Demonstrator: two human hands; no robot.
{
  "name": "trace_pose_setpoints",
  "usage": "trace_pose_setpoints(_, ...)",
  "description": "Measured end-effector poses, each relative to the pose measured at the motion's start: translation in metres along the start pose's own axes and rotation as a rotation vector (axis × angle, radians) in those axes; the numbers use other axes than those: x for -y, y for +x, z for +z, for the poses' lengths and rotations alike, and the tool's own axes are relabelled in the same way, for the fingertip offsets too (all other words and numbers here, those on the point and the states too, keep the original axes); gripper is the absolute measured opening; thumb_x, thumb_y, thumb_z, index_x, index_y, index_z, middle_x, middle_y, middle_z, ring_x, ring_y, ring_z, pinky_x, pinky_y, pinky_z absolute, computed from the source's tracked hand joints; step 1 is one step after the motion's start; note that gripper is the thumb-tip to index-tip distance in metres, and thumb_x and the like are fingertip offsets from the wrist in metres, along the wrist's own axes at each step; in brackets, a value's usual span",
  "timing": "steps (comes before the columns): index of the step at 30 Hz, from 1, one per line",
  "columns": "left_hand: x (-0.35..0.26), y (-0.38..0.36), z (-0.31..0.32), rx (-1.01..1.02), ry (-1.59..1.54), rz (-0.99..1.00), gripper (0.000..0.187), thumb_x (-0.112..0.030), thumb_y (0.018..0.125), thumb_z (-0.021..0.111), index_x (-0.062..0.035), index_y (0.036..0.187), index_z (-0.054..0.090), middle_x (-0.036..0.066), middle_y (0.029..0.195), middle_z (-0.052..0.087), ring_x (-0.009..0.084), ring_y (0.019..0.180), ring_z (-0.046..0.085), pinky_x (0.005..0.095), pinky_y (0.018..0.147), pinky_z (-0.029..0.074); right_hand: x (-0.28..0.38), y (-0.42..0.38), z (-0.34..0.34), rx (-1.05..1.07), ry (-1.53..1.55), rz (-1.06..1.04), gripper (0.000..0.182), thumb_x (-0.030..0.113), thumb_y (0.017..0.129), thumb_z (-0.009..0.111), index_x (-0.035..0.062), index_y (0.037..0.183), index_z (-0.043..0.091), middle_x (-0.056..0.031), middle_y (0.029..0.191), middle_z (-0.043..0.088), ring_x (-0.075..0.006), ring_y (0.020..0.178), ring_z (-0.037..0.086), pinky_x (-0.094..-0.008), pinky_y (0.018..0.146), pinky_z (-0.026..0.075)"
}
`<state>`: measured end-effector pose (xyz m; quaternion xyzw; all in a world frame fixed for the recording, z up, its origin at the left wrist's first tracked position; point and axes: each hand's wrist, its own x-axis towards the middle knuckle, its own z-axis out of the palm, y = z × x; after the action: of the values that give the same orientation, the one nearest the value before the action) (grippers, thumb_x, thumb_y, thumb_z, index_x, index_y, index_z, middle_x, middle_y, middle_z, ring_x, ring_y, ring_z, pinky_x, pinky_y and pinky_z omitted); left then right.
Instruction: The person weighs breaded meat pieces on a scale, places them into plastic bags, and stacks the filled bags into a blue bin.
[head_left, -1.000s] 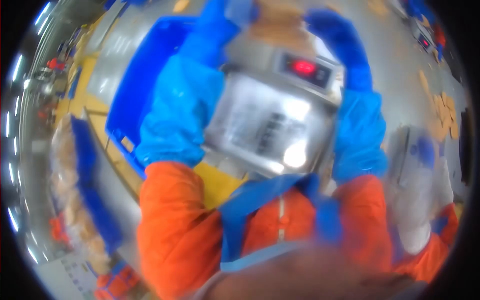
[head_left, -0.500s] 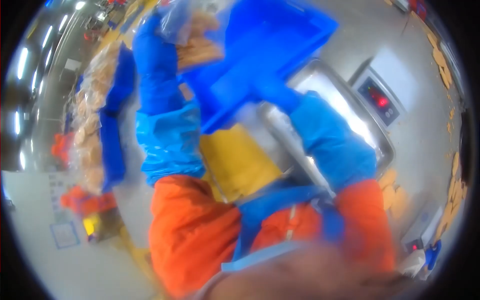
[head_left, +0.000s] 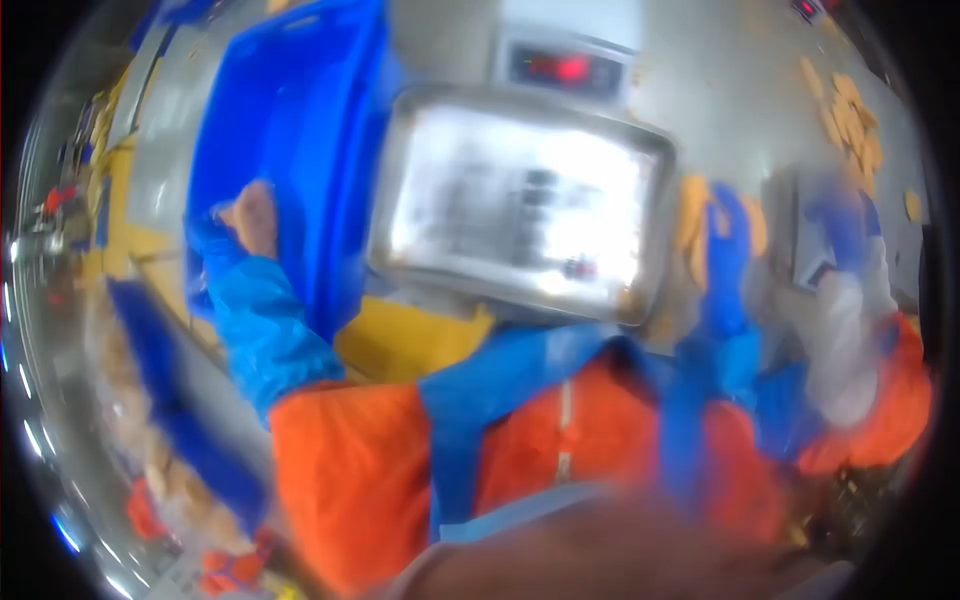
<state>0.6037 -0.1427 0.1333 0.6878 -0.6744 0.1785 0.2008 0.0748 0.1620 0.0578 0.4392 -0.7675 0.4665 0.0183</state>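
Observation:
My left hand (head_left: 215, 250), in a blue glove and blue sleeve, reaches into the blue crate (head_left: 300, 110) at the upper left. A tan food piece (head_left: 252, 215) sits at its fingertips; blur hides the grip. My right hand (head_left: 725, 250), also blue-gloved, lies with its fingers spread on tan pieces (head_left: 690, 215) just right of the steel tray (head_left: 520, 200). The tray rests bare on a scale with a red display (head_left: 562, 68).
A co-worker's white sleeve (head_left: 845, 330) and blue glove (head_left: 840, 225) work at the right by another scale. Loose tan pieces (head_left: 850, 120) lie on the steel table at the far right. Bagged tan pieces (head_left: 150, 440) are stacked at the lower left.
Both hands held a bag of tan pieces above the scale. My left hand carried it to the blue crate; my right hand dropped to the pieces right of the tray.

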Motion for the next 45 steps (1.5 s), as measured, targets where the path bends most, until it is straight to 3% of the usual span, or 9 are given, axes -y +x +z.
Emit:
trace_pose_setpoints(6,-0.351,-0.187,-0.012,0.762,-1.307,0.79,0.051,-0.037,0.09,0.048,-0.006,0.13,0.044,0.014,0.13,0.045,0.024,0.124,0.038,0.0396,0.106,0.026,-0.209,-0.055,-0.071,0.345,-0.234,0.66,0.074,0.042,0.069,0.075,-0.0038,0.121,0.049,-0.0213,0.114,0.057,-0.0308,0.108,0.054,-0.0364,0.091,0.042)
trace_pose_setpoints(11,-0.526,-0.275,0.038,0.587,-0.098,1.376,0.082,-0.056,0.08,0.05,0.0001,0.137,0.03,0.02,0.136,0.037,0.034,0.132,0.025,0.0586,0.107,0.001,-0.179,-0.057,-0.08,0.283,0.012,0.615,0.074,0.039,0.066,0.078,-0.0048,0.119,0.05,-0.0202,0.111,0.059,-0.0269,0.105,0.057,-0.0363,0.085,0.046)
trace_pose_setpoints(18,-0.538,-0.283,0.093,0.548,-0.193,1.289,0.109,-0.07,0.063,0.057,-0.0048,0.141,0.02,0.022,0.124,0.048,0.0458,0.125,0.03,0.0613,0.105,-0.003,-0.341,0.034,-0.121,0.54,0.354,0.605,0.063,0.019,0.065,0.08,-0.0014,0.117,0.051,-0.0146,0.112,0.056,-0.023,0.104,0.054,-0.0337,0.087,0.045)
trace_pose_setpoints(23,-0.557,-0.311,0.075,0.757,-0.963,0.689,0.092,-0.045,0.064,0.073,-0.005,0.136,0.032,0.023,0.106,0.056,0.0364,0.098,0.055,0.0395,0.091,0.042,-0.227,0.011,-0.122,0.325,0.0,0.224,0.057,0.015,0.068,0.076,0.0003,0.117,0.05,-0.0126,0.115,0.052,-0.024,0.105,0.052,-0.0332,0.09,0.043)
trace_pose_setpoints(27,-0.549,-0.315,0.035,1.114,-1.139,0.373,0.063,-0.036,0.069,0.073,-0.0029,0.118,0.052,0.019,0.108,0.057,0.0314,0.1,0.056,0.0373,0.088,0.044,-0.15,-0.012,-0.147,0.183,-0.055,0.169,0.058,0.011,0.072,0.071,0.0044,0.124,0.045,-0.0134,0.122,0.05,-0.0262,0.111,0.05,-0.0324,0.093,0.042)
trace_pose_setpoints(32,-0.514,-0.289,-0.033,1.392,-1.642,-0.25,0.051,-0.029,0.081,0.066,-0.0003,0.119,0.05,0.012,0.111,0.057,0.0197,0.105,0.053,0.0323,0.088,0.044,-0.185,-0.027,-0.162,0.183,1.025,0.86,0.061,0.014,0.081,0.062,0.0033,0.135,0.035,-0.012,0.131,0.046,-0.03,0.114,0.05,-0.0406,0.093,0.043)
trace_pose_setpoints(37,-0.513,-0.322,-0.073,1.399,-1.704,-0.27,0.038,-0.023,0.097,0.038,-0.0055,0.131,0.041,0.016,0.135,0.038,0.0223,0.129,0.031,0.0358,0.109,0.02,-0.243,-0.065,-0.195,0.287,1.419,0.686,0.057,0.019,0.086,0.055,0.0012,0.135,0.034,-0.0136,0.134,0.043,-0.0277,0.118,0.045,-0.0372,0.103,0.031)
trace_pose_setpoints(43,-0.393,-0.264,0.009,0.89,-1.088,0.39,0.038,-0.029,0.092,0.045,-0.0061,0.122,0.05,0.013,0.123,0.05,0.0235,0.111,0.047,0.0393,0.094,0.037,-0.107,-0.037,-0.134,0.237,0.972,0.772,0.073,0.009,0.074,0.068,0.0028,0.137,0.032,-0.0148,0.129,0.046,-0.0238,0.117,0.046,-0.0333,0.096,0.039)
trace_pose_setpoints(45,-0.351,-0.265,0.043,0.58,-0.456,0.609,0.051,-0.038,0.088,0.048,-0.0073,0.128,0.045,0.016,0.13,0.044,0.0308,0.121,0.038,0.0487,0.1,0.027,-0.097,-0.039,-0.128,0.251,0.064,0.201,0.07,0.009,0.073,0.07,0.0052,0.135,0.037,-0.0183,0.122,0.05,-0.0281,0.111,0.051,-0.0354,0.093,0.041)
